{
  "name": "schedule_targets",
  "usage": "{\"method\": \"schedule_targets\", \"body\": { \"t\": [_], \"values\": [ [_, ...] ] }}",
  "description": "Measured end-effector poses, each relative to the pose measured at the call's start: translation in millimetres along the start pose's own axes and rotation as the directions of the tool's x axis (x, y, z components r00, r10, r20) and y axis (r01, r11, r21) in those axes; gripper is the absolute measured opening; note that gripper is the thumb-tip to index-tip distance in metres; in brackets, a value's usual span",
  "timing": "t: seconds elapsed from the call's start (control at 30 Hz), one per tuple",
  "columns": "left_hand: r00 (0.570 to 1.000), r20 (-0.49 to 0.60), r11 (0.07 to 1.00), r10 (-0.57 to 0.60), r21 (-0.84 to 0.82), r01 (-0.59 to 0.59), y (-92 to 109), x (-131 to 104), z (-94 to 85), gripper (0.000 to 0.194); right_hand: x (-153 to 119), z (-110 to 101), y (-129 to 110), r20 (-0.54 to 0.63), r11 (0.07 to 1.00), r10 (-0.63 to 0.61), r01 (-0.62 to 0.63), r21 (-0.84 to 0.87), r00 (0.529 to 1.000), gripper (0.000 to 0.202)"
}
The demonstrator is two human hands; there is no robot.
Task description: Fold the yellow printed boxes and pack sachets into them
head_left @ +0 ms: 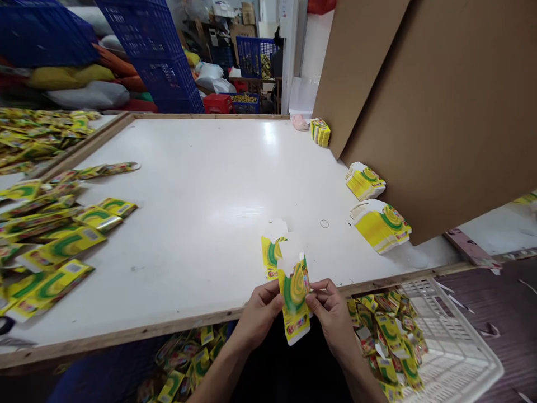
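Between both hands, just over the table's front edge, is a yellow and green printed carton (295, 296) with its white top flap standing up. My left hand (262, 313) grips its left side between thumb and fingers. On the opposite side, my right hand (331, 310) pinches the edge with the thumb in front. A second flat carton (271, 252) lies on the white table (201, 235) right behind the held one, partly covered by it. Whether the held carton contains anything cannot be seen.
Stacks of flat cartons (381, 226) lie at the right by tall cardboard sheets (444, 112). Many cartons (59, 252) are piled at the left. Below the edge stand a white basket (453, 341) of cartons and more cartons (188, 364). Scissors (12, 336) lie at the left corner.
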State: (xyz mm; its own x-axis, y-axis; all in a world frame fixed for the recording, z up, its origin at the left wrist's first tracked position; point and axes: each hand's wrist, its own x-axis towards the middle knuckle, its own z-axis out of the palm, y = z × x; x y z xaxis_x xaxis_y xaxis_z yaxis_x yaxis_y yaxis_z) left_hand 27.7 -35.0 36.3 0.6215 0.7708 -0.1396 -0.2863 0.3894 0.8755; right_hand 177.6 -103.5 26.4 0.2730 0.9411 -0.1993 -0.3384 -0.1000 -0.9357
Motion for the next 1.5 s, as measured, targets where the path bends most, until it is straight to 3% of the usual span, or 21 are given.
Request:
{"method": "schedule_targets", "body": {
  "t": [0.1,0.37,0.53,0.63,0.77,0.9,1.0,1.17,1.23,1.33,1.4,1.5],
  "values": [
    [0.994,0.097,0.996,-0.055,-0.062,0.061,-2,2,2.9,0.059,-2,-2,1,-0.044,0.997,-0.065,0.063,-0.047,0.997,0.027],
    [0.997,0.073,1.000,-0.002,-0.013,0.003,0,1,15.5,0.059,-5,-7,-4,-0.021,0.999,-0.026,0.025,-0.042,0.999,0.029],
    [0.998,-0.060,0.997,-0.012,-0.077,0.007,-9,1,11.3,0.040,-9,-1,-3,0.010,0.998,0.022,-0.022,-0.066,1.000,0.026],
    [0.988,-0.155,1.000,0.005,-0.030,-0.010,-15,1,12.4,0.033,-9,0,5,-0.044,0.984,-0.003,-0.005,-0.178,0.999,0.029],
    [0.968,-0.240,0.990,0.081,0.133,-0.050,-13,-5,18.2,0.052,-7,-6,11,-0.111,0.952,-0.096,0.059,-0.300,0.989,0.023],
    [0.997,-0.052,0.989,0.050,0.139,-0.042,-1,-15,16.6,0.058,-7,-16,2,0.031,0.950,-0.157,0.160,-0.267,0.987,0.043],
    [0.996,0.094,0.996,-0.010,0.091,0.001,7,-19,9.1,0.050,-9,-22,-10,0.192,0.958,-0.130,0.174,-0.230,0.973,0.036],
    [0.985,0.136,0.992,-0.102,0.083,0.092,10,-22,2.8,0.039,-13,-27,-25,0.335,0.931,-0.038,0.155,-0.330,0.941,0.025],
    [0.982,0.143,0.990,-0.122,0.083,0.111,9,-24,4.5,0.042,-12,-27,-29,0.336,0.893,-0.060,0.201,-0.403,0.940,0.013],
    [0.984,0.129,0.992,-0.121,0.064,0.113,9,-25,7.4,0.068,-8,-24,-29,0.299,0.828,-0.160,0.293,-0.478,0.941,0.019],
    [0.984,0.120,0.990,-0.133,0.070,0.126,9,-24,7.9,0.077,-6,-22,-25,0.233,0.847,-0.191,0.280,-0.452,0.953,0.015],
    [0.984,0.096,0.986,-0.152,0.086,0.143,9,-21,6.9,0.060,-4,-22,-20,0.094,0.912,-0.196,0.217,-0.347,0.976,0.032]
  ]
}}
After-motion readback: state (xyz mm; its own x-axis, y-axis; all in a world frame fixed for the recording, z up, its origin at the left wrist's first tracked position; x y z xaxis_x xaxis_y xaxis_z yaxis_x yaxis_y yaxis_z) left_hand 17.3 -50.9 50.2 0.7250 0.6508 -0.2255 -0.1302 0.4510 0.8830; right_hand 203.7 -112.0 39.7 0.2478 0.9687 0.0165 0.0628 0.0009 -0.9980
